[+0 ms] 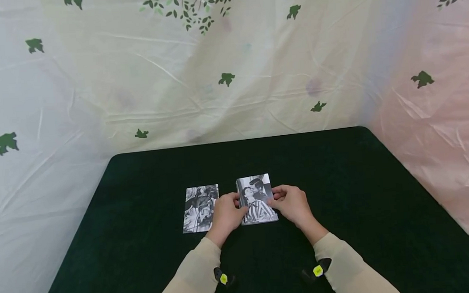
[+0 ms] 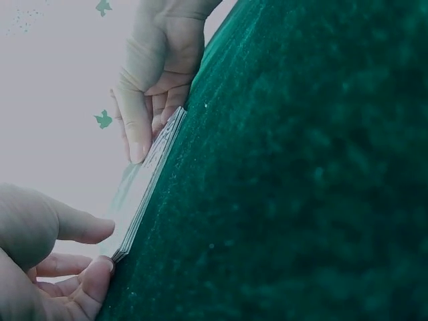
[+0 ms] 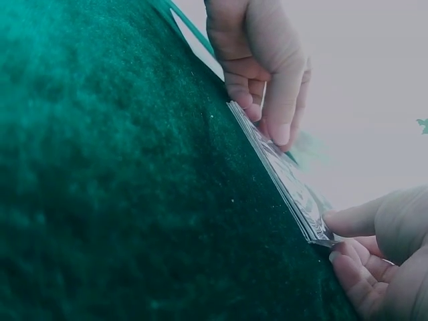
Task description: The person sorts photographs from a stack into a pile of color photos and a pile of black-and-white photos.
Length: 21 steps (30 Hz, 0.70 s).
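A thin stack of black-and-white photo cards lies on the dark green tabletop, its top card printed with two people close together. My left hand holds the stack's left edge, thumb on the top card and fingers at the side. At the opposite edge, my right hand grips it the same way. In the left wrist view the layered edges of the stack show between both hands. A black-and-white picture card lies flat just left of the stack, its right side partly behind my left hand.
The dark green cloth-covered table has rounded far corners. Behind and beside it hangs a pale curtain with green bird and leaf prints. Dark straps with yellow tags sit at both wrists over cream sleeves.
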{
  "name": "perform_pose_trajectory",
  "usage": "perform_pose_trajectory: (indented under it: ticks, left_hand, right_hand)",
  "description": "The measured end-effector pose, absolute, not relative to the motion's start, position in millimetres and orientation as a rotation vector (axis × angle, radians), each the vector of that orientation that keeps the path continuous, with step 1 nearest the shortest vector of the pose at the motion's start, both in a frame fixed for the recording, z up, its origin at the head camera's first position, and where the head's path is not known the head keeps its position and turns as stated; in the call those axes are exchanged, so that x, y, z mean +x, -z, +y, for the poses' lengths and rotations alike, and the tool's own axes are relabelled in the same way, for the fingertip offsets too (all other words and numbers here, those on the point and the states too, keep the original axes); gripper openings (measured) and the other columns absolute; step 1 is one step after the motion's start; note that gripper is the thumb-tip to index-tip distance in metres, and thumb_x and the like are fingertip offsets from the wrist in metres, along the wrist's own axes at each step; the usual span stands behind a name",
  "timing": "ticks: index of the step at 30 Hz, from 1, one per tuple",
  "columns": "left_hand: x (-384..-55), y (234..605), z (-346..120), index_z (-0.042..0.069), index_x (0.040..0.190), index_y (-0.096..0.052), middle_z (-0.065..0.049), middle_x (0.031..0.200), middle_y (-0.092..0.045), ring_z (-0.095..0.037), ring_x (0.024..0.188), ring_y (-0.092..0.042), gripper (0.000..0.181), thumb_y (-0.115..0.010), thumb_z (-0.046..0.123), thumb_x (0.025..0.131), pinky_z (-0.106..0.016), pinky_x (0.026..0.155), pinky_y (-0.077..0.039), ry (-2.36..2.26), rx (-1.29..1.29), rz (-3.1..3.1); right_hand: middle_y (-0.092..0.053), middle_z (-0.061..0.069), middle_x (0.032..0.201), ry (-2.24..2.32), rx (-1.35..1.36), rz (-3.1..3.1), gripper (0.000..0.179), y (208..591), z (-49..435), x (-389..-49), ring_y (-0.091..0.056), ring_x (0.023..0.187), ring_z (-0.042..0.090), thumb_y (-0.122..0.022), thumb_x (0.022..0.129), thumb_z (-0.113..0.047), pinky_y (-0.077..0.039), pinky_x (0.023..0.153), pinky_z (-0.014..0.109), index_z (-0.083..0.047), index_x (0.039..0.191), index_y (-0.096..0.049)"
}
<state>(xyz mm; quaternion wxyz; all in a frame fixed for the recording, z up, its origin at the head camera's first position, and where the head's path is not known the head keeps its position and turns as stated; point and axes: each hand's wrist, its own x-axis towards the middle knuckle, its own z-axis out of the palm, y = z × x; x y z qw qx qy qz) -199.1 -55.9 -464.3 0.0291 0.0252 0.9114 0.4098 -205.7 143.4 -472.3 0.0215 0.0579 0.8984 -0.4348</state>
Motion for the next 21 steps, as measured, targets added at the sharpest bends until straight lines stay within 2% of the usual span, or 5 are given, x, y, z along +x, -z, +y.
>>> perform_pose_trajectory:
  ticks: [21]
  left_hand:
    - [-193.3,464.5,-54.7,0.0,0.117,-0.067,-0.007,0.092,-0.064,-0.016,0.077,-0.055,0.035,-0.07,0.016,0.087,-0.034,0.068,-0.047,-1.407,0.099,2.819]
  right_hand:
    - [-0.064,0.003,0.09,1.409,0.223,2.765,0.031,476.9,148.0,-204.8,-0.06,0.077,0.017,-0.075,0.084,-0.022,-0.051,0.067,0.031,-0.01,0.112,-0.068]
